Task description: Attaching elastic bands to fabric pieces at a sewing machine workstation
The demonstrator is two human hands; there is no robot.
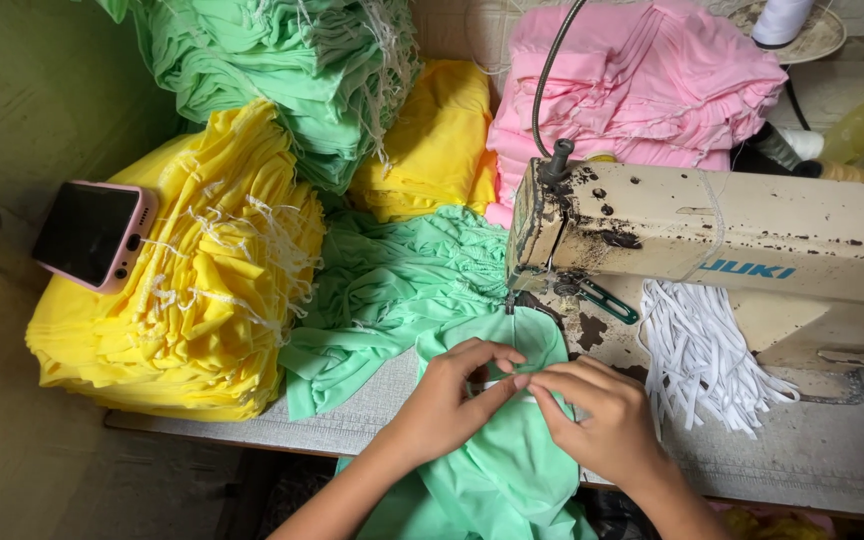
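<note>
A mint-green fabric piece point(512, 470) lies on the sewing table and hangs over its front edge. My left hand point(452, 395) pinches its folded edge just in front of the needle of the cream sewing machine point(732, 250). My right hand point(597, 410) meets it from the right, fingertips pressing the same fold together with a small white strip. The needle area point(512, 300) is directly behind my fingers.
Stacks of yellow fabric point(192, 290), green fabric point(282, 70) and pink fabric point(632, 90) crowd the table's back and left. A pink-cased phone point(92, 235) leans on the yellow pile. White elastic strips point(702, 360) lie bunched under the machine arm. More green pieces point(392, 280) trail behind the needle.
</note>
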